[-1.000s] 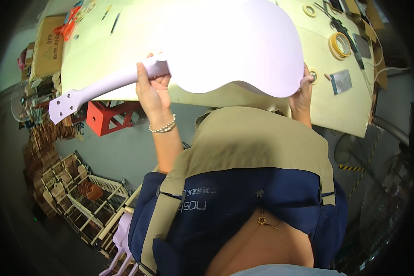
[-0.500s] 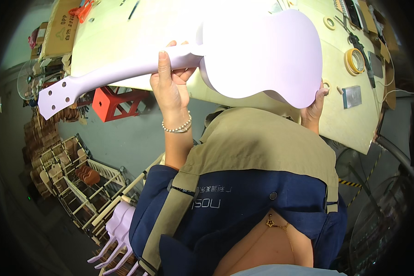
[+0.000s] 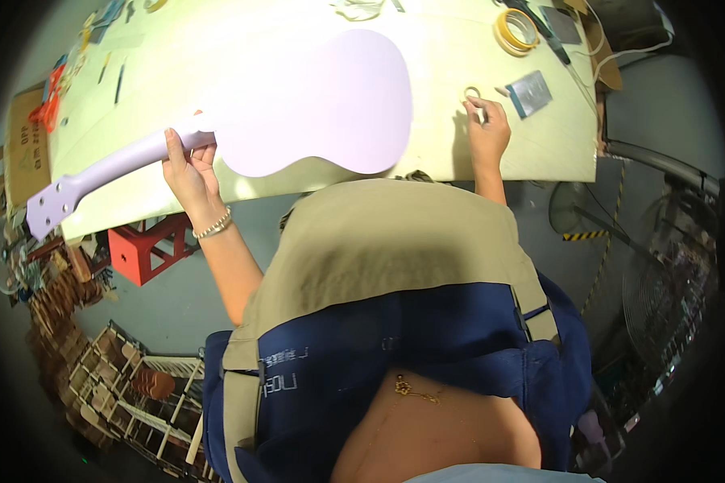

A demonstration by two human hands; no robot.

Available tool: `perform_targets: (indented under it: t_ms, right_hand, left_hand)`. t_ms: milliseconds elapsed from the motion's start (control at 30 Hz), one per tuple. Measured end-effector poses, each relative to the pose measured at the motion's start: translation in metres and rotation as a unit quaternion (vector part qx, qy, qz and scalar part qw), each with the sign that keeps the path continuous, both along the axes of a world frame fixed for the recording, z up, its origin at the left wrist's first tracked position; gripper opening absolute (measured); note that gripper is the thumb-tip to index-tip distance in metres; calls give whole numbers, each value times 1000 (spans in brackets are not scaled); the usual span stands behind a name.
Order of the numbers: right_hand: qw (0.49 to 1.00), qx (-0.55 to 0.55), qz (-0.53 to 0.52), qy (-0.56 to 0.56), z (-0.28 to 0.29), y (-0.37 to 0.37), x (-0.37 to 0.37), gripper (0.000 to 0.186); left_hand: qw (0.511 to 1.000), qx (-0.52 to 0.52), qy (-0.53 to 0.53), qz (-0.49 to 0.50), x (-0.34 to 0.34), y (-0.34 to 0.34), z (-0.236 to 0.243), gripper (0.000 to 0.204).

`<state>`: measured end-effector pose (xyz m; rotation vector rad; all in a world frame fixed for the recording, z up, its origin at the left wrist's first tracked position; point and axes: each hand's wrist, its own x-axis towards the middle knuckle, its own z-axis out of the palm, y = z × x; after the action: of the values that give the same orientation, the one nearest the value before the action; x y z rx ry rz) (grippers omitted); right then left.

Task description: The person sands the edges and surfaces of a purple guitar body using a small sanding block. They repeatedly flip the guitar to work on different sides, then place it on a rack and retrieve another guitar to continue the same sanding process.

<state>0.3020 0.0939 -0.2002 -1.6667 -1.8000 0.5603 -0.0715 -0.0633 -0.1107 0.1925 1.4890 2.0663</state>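
Note:
My left hand (image 3: 189, 177) grips the neck (image 3: 129, 161) of a pale lilac ukulele near its heel. The body (image 3: 322, 105) lies flat-side up over the table, its headstock (image 3: 50, 205), with four holes, sticking out to the left. Right of the body, my right hand (image 3: 486, 133) has thumb and fingers closed on a small tape roll (image 3: 472, 92), at or just above the tabletop. A short pale piece (image 3: 501, 91) and a flat grey-blue packet (image 3: 528, 93) lie beside that hand.
The pale table (image 3: 435, 161) holds yellow tape rolls (image 3: 515, 32), a black corded tool (image 3: 552, 44), thin sticks and red plastic (image 3: 50, 105). A cardboard box (image 3: 28, 145) stands at left. Below are a red stool (image 3: 129, 262), a rack (image 3: 137, 402) and a fan (image 3: 568, 209).
My right hand has let go of the ukulele body, moved right of it and closed on the small tape roll. My left hand still holds the neck. The whole view has shifted.

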Motion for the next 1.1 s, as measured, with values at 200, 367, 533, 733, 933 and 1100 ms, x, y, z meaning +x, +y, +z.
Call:
perform_targets:
  t_ms: [200,367,533,733,933,1100]
  right_hand:
    - [981,76,5,-176,-23,6,0,27]
    - [992,41,22,121,-10,21,-14,20]
    - [950,-97,195,226,92,-27,-76,21]
    - [916,-94,342,188,124,-48,-103,16]
    - [929,-93,324,154,119,-61,-110,17]
    - [913,22,399,81,113,-58,-115,12]
  left_hand:
    - [992,-78,-82,-51,-29,7,-92,33]
    - [831,-493,141,-217,-25,3,-58,33]
    - [906,-113,342,-224,51,30,9,9]
    - [849,-71,466,-238,104,33,35,25]
    - [793,-122,575,-159,115,10,25,13]
    - [782,-137,602,-90,126,-1,23,12]
